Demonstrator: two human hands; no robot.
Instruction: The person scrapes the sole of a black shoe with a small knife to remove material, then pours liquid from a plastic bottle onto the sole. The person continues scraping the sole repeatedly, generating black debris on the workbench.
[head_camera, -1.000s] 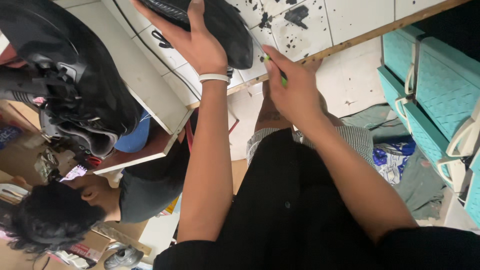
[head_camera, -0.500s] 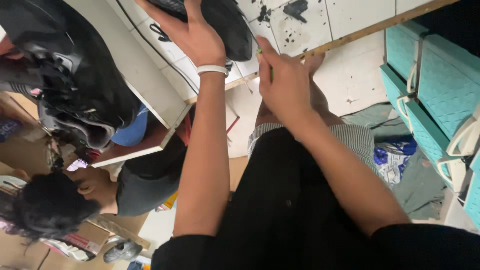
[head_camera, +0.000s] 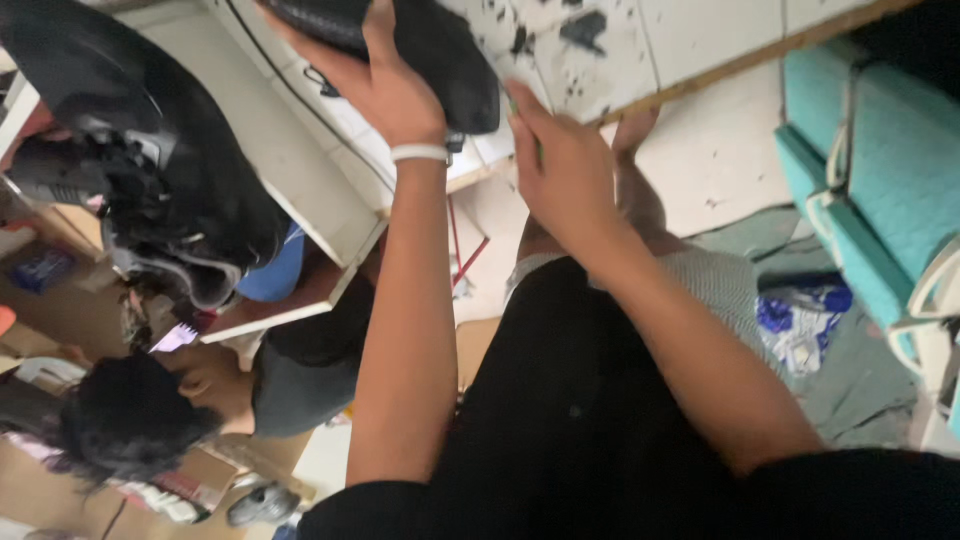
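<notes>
Left hand (head_camera: 385, 85) raised, fingers clamped around black shoe (head_camera: 420, 45); right hand (head_camera: 560, 165) curled on thin green tool (head_camera: 537, 150).

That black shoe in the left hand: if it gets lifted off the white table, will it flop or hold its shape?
The black shoe probably keeps its shape: it looks moulded and bulky under the left hand. It seems light enough for that single hand. Its rounded form might tip on the white table.

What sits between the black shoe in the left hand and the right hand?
In the head view, only a short stretch of paint-spattered white tabletop separates the black shoe and right hand.
</notes>
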